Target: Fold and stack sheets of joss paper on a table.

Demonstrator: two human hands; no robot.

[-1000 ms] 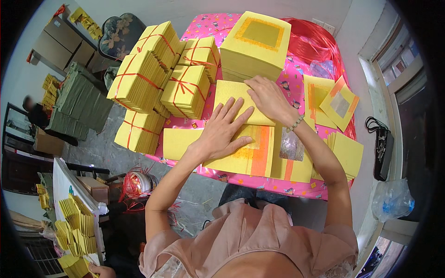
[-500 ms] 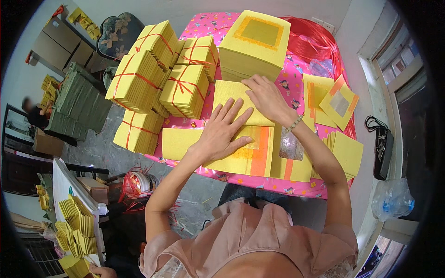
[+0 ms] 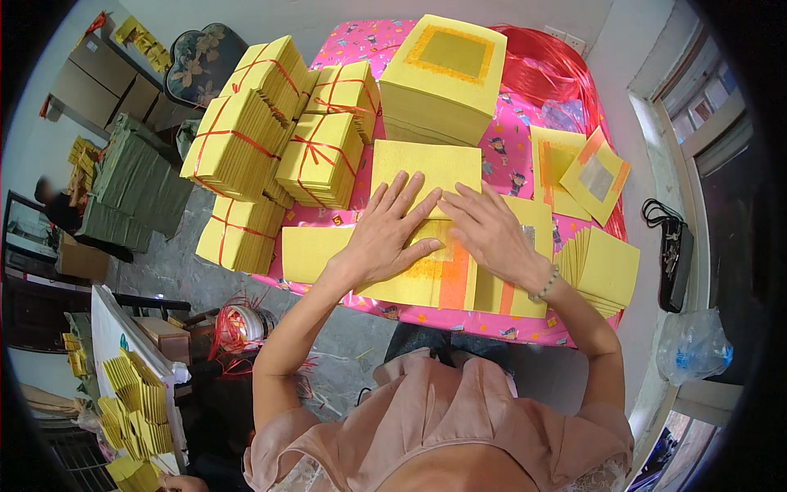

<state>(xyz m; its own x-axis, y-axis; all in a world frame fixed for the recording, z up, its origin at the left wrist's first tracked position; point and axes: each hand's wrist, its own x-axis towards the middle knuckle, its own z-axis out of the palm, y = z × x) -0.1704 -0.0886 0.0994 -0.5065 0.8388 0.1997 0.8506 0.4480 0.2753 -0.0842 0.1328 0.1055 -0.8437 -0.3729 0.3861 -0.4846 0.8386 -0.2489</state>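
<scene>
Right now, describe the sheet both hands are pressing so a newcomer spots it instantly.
Start at the pink table and go to its near edge, in front of the tall loose yellow stack. There the left hand and right hand lie flat on a yellow sheet. Unlike the string-tied bundles to the left, it is a single unbound sheet.

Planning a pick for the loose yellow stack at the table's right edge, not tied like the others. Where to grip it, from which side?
Grip the fanned yellow stack across its outer right edge, coming from the table's right side. It lies flat with sheets stepped, no string, so likely pinch top and bottom together. The right hand sits at its left, blocking that side.
</scene>
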